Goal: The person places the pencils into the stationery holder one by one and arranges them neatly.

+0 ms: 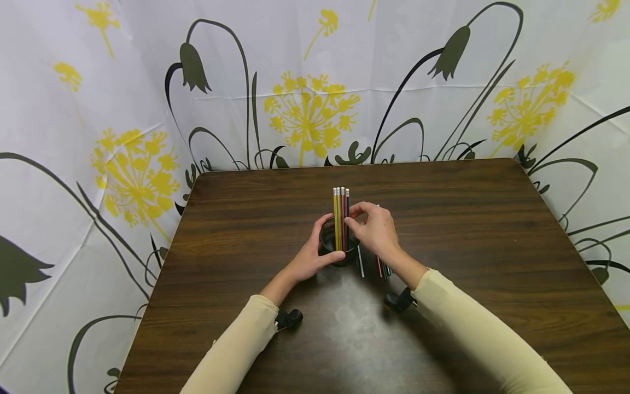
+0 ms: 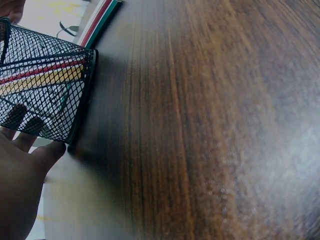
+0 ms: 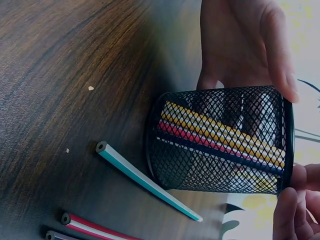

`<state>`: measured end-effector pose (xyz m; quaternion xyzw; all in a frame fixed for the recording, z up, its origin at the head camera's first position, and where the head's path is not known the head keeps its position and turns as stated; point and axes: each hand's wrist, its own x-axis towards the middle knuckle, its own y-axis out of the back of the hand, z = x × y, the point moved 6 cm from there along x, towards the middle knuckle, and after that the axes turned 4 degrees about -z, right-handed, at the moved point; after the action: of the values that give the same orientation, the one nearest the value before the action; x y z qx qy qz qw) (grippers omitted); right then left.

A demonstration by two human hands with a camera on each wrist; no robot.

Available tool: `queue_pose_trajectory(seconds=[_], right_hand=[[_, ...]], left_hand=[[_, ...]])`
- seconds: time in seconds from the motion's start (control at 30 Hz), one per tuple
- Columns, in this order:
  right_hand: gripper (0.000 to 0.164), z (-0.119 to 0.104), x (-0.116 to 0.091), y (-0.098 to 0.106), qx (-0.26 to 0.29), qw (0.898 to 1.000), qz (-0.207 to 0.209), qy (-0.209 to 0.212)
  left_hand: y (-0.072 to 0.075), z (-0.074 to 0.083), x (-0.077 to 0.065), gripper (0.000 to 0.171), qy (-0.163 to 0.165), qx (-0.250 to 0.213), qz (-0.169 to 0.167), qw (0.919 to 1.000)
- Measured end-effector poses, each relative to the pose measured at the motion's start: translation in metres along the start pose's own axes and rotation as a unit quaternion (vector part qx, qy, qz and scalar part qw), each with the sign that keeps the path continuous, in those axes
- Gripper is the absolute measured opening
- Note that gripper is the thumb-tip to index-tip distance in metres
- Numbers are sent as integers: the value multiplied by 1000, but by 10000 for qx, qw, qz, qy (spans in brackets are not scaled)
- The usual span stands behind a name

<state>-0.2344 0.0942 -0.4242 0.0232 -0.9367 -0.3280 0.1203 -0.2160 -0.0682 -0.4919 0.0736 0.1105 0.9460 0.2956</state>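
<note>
A black wire-mesh pencil cup (image 3: 215,177) stands upright on the table. My left hand (image 1: 311,258) is wrapped around its left side, thumb across the front. Inside the cup, yellow pencils (image 1: 337,219), a red pencil (image 1: 343,205) and a dark pencil (image 1: 347,200) stand with their erasers up. At the cup's right rim, my right hand (image 1: 376,227) pinches the dark pencil between thumb and fingers. Right beside the cup's base lies a teal-and-white pencil (image 3: 145,175).
More loose pencils, one of them red and white (image 3: 95,226), lie on the brown wood-grain table (image 1: 246,219) to the right of the cup, partly under my right hand. A white cloth (image 1: 305,49) with yellow and grey-green flowers hangs behind the table's far edge.
</note>
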Motion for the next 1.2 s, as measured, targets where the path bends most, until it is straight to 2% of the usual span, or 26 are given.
queue_pose_trajectory(seconds=[0.23,0.47,0.53,0.77,1.0,1.2], right_hand=[[20,4,5,-2,-75,9998,-70,-158],[19,5,8,-4,-22,9991,-259,-335],[19,4,8,-4,14,9989,-303,-365],[20,4,9,-4,137,9975,-509,-481],[27,11,10,3,393,9939,-795,-659],[32,39,12,24,436,9902,-684,-1134]], left_hand=[[-1,2,-1,86,41,-15,-3,10000],[-1,29,-6,84,78,-192,-176,9996],[-1,27,-5,85,58,-172,-192,9997],[-1,2,-1,88,11,-30,-37,10000],[0,-2,-1,87,60,5,26,10000],[1,-2,0,87,9,77,75,9999]])
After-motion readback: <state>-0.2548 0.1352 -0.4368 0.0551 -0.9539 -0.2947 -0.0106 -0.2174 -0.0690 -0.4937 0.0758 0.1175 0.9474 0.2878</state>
